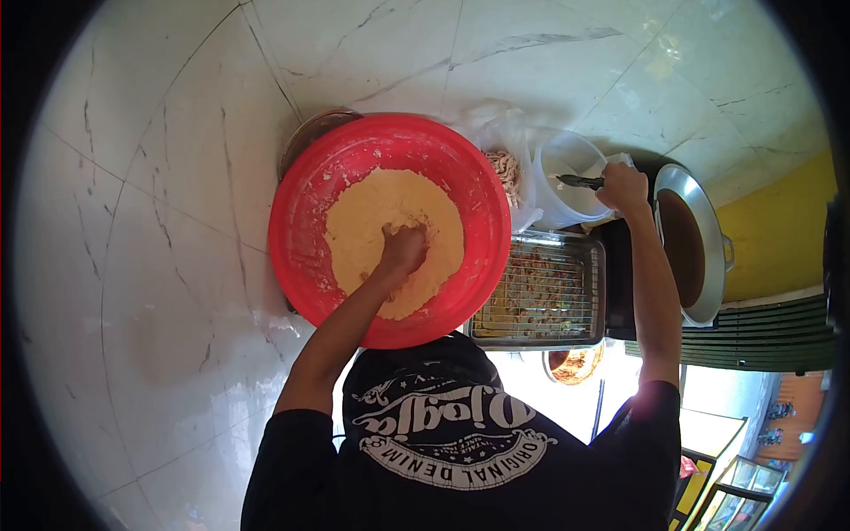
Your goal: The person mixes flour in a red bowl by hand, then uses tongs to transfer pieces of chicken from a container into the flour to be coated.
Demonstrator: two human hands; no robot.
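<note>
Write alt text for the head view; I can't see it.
The left hand is in pale-yellow powder inside a round red plastic basin; the right hand grips a dark utensil over a round translucent plastic tub. A rectangular metal tray is beside the basin.

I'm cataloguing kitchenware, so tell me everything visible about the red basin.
The red basin is wide and round, apparently plastic, with pale dust and smears speckling its inner wall. It sits open side up in front of the person, holding a bed of pale yellow, flour-like powder, with the left hand reaching into it. Its right edge overlaps the wire-racked tray in view, and a metal rim shows behind its far left; whether either touches it, I cannot tell.
</note>
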